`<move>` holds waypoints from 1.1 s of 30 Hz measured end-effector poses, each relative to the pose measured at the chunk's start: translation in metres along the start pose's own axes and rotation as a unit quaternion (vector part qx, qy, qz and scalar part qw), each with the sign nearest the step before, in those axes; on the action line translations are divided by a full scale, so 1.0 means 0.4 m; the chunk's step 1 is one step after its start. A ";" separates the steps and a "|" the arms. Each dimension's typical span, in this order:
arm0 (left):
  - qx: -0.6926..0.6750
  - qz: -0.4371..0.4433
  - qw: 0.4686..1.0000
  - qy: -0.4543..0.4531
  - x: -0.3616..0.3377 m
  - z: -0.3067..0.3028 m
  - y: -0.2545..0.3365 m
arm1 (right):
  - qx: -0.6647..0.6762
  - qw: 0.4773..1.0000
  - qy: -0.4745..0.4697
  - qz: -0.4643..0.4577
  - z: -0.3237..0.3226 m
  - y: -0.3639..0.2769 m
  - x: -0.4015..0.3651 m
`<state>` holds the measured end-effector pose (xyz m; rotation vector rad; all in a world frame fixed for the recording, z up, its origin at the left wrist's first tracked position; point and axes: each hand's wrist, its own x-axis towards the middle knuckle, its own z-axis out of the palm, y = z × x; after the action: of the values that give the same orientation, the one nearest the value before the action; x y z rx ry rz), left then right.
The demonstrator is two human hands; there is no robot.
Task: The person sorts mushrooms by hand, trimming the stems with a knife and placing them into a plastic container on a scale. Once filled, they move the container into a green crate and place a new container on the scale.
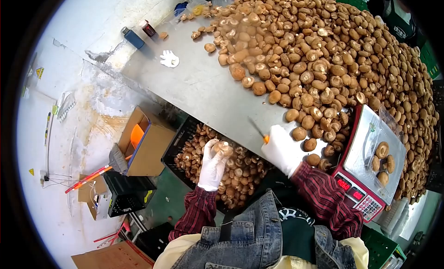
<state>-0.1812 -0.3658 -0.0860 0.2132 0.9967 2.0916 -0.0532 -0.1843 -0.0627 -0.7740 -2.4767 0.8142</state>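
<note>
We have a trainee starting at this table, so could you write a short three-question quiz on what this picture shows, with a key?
1. Which hand holds the knife?
2. True or false: the left hand is empty.
3. What lies on the plate of the red scale? A) a white glove B) several mushrooms C) a blue bottle

Key:
1. The right hand.
2. False: it holds a single mushroom.
3. B.

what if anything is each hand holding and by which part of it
The left hand holds a mushroom by its side; the right hand grips a knife by its orange handle.
</note>
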 end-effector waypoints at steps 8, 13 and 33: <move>0.033 0.042 0.998 -0.024 -0.013 0.086 -0.003 | -0.065 0.973 -0.033 -0.219 0.016 -0.079 -0.058; -0.015 0.033 0.999 0.010 -0.016 0.087 0.008 | -0.119 0.973 -0.031 -0.194 0.049 -0.030 -0.026; -0.136 -0.173 0.960 -0.173 -0.023 0.061 0.021 | 0.428 0.857 -0.232 0.170 -0.041 -0.155 -0.016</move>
<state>-0.1688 -0.3615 -0.0621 0.2363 0.4896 1.7652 -0.0626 -0.2235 -0.0123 -0.7115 -1.9555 2.2412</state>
